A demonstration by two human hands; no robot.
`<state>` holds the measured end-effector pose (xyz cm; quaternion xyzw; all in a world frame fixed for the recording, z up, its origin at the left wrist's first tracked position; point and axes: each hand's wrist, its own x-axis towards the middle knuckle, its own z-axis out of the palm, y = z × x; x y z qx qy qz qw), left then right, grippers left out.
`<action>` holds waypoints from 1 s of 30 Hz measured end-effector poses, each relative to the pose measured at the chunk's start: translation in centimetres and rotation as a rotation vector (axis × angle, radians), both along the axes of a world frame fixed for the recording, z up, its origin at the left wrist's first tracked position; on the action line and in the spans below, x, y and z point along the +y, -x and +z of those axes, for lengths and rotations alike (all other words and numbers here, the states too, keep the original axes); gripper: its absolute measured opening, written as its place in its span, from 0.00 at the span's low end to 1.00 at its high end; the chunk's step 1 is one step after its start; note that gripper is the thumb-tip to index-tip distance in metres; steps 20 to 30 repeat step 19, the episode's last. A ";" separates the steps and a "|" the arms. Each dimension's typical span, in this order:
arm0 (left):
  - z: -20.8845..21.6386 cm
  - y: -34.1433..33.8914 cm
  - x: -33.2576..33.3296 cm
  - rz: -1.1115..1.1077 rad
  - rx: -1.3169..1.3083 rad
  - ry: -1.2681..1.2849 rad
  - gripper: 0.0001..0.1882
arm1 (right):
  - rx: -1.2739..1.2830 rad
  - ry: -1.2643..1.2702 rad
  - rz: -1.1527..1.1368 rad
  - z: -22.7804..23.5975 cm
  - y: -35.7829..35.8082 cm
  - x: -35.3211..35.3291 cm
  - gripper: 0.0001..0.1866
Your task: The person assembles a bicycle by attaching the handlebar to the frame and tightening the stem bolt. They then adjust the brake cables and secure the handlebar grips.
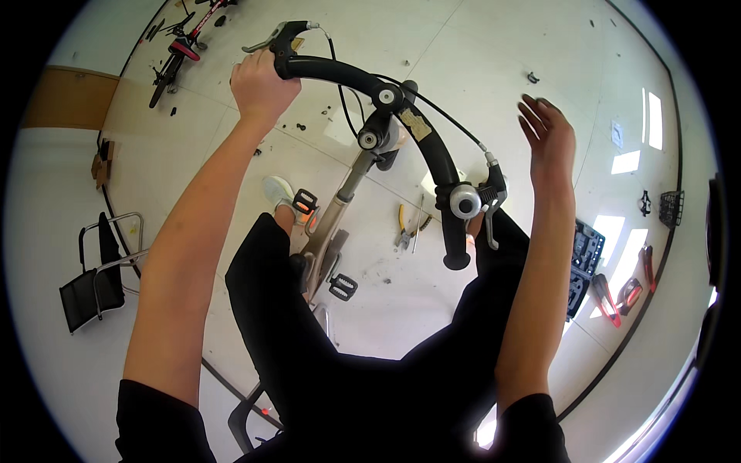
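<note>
I look down over a bicycle's black handlebar (417, 123), which curves from upper left to lower right. My left hand (261, 83) is closed around the left grip, just below the silver brake lever (262, 40). My right hand (549, 135) hangs in the air to the right of the bar, fingers spread, touching nothing. A round silver bell (465, 201) and the right brake lever sit near the right grip (455, 247). The stem (378, 127) and a tan frame tube (336, 212) run down between my black-trousered legs. A pedal (305, 202) sits by my white shoe (276, 191).
Yellow-handled pliers (403, 225) lie on the pale floor under the bar. A black open tool case (583, 266) and red-handled tools (617, 297) lie at the right. A black chair (96, 278) stands at the left, and another bicycle (179, 50) lies at the upper left.
</note>
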<state>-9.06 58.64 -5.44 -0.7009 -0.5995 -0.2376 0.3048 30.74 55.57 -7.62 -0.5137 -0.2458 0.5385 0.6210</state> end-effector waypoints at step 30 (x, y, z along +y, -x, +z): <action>-0.3 0.2 -1.9 0.088 -0.095 0.058 0.13 | -0.667 0.032 0.516 -6.7 19.1 -6.7 0.43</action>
